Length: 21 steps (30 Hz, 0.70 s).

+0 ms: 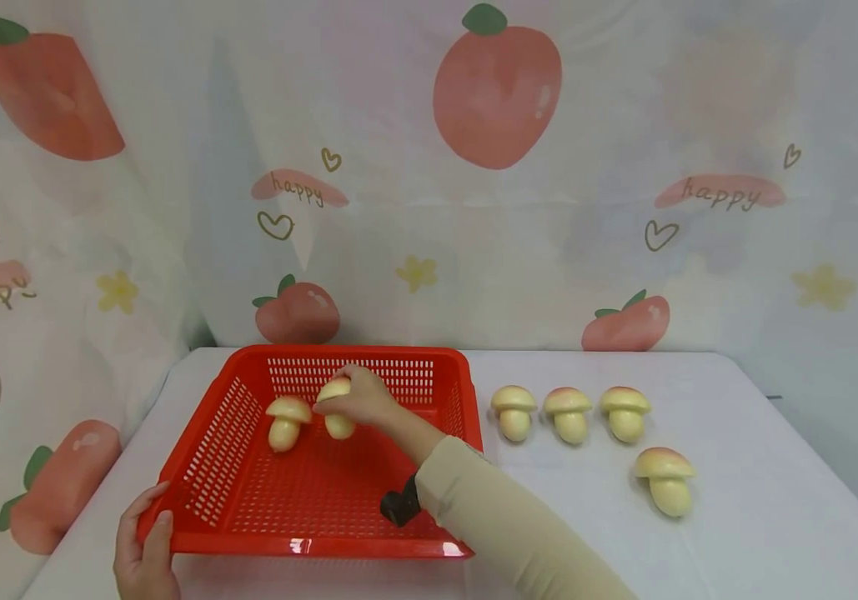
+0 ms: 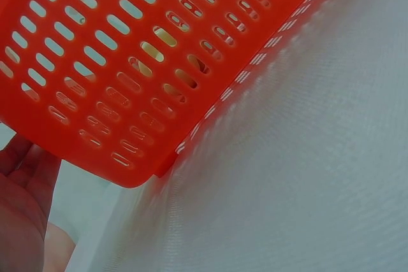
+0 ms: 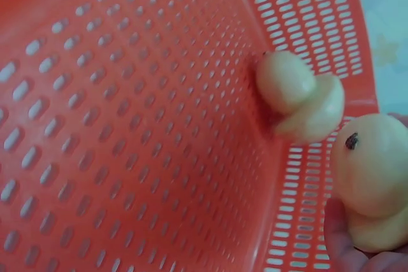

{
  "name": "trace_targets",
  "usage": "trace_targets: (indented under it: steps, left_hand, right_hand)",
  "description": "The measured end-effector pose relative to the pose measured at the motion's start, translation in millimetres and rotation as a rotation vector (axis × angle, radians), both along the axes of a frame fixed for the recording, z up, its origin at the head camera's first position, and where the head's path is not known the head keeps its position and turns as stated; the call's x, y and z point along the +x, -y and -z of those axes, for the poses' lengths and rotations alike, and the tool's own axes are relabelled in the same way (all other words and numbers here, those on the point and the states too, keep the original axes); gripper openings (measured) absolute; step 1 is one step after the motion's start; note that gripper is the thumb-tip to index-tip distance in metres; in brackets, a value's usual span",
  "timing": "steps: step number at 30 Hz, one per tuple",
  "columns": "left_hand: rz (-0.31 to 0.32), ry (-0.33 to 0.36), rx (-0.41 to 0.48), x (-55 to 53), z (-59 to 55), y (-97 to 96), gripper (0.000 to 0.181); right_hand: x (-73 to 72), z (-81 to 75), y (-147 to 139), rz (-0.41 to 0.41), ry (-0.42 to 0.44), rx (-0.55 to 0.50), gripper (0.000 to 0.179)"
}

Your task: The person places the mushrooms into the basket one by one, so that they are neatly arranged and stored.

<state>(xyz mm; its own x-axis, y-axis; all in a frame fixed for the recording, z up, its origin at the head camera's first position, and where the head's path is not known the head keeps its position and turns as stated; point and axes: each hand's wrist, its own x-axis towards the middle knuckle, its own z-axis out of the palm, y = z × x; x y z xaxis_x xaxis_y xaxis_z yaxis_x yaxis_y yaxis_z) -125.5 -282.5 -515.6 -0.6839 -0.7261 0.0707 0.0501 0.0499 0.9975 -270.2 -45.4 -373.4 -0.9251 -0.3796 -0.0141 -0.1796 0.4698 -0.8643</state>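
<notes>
A red plastic basket (image 1: 308,546) with slotted walls stands on the left of the table. My left hand (image 1: 145,546) grips its front left corner, thumb over the rim; the left wrist view shows that hand (image 2: 25,202) at the basket's edge. Inside the basket, my right hand (image 1: 364,398) holds a toy mushroom (image 1: 339,427) by its cap, stem pointing down. In the right wrist view the held mushroom (image 3: 370,164) shows a dark spot on its stem end. Just left of it, a second mushroom (image 1: 284,432) lies against the basket's far left part.
Right of the basket, three yellow mushrooms with pinkish caps form a row: one near the basket (image 1: 514,412), a middle one (image 1: 569,415) and a right one (image 1: 626,413). Another mushroom (image 1: 669,482) lies nearer the front. A printed cloth (image 1: 504,250) hangs behind the white table.
</notes>
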Motion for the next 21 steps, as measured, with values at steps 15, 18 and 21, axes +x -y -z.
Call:
trace_targets:
  steps: [15, 18, 21]
  left_hand:
    - [0.002, -0.017, 0.02, -1.0, 2.4, 1.3, 0.036]
    - [0.008, -0.008, 0.018, 0.0, 2.0, 0.9, 0.037]
    - [0.008, 0.004, 0.011, 1.0, 0.6, 0.1, 0.037]
  right_hand:
    - [-5.2, 12.5, 4, -0.019, 0.028, 0.113, 0.034]
    - [-7.3, 15.5, 4, -0.022, 0.03, 0.135, 0.036]
    - [-9.5, 18.1, 5, -0.022, 0.033, 0.144, 0.038]
